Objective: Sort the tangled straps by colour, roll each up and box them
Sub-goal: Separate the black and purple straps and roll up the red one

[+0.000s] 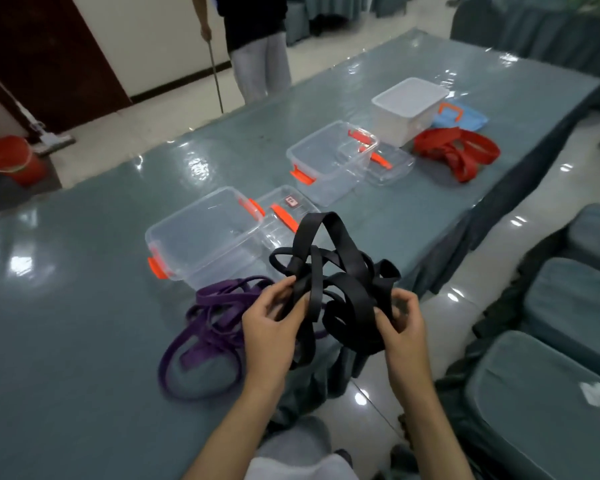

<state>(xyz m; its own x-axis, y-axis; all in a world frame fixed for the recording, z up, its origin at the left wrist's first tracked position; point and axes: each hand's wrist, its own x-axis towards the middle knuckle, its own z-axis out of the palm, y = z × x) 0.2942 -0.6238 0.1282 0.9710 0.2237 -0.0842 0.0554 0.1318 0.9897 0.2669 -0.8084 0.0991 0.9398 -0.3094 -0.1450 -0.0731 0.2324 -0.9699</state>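
A tangled black strap (340, 271) is lifted above the table's near edge, its loops sticking up. My left hand (271, 327) pinches a band on its left side, and my right hand (400, 323) grips the bundle's right side. On the table to the left, partly under my left hand, lies a purple strap (201, 330) in loose loops. A red strap (456, 150) lies in a heap far right. Three open boxes stand in a row: a clear one (201, 237) nearest, another clear one (329, 157), and a white one (407, 105) farthest.
Clear lids with orange clips (284, 213) (385, 161) lie beside the clear boxes; a blue lid (461, 117) sits behind the white one. The table (84, 289) has a shiny grey-green cover. Covered chairs (551, 341) line the right. A person with a mop (257, 46) stands beyond; orange bucket (11, 159).
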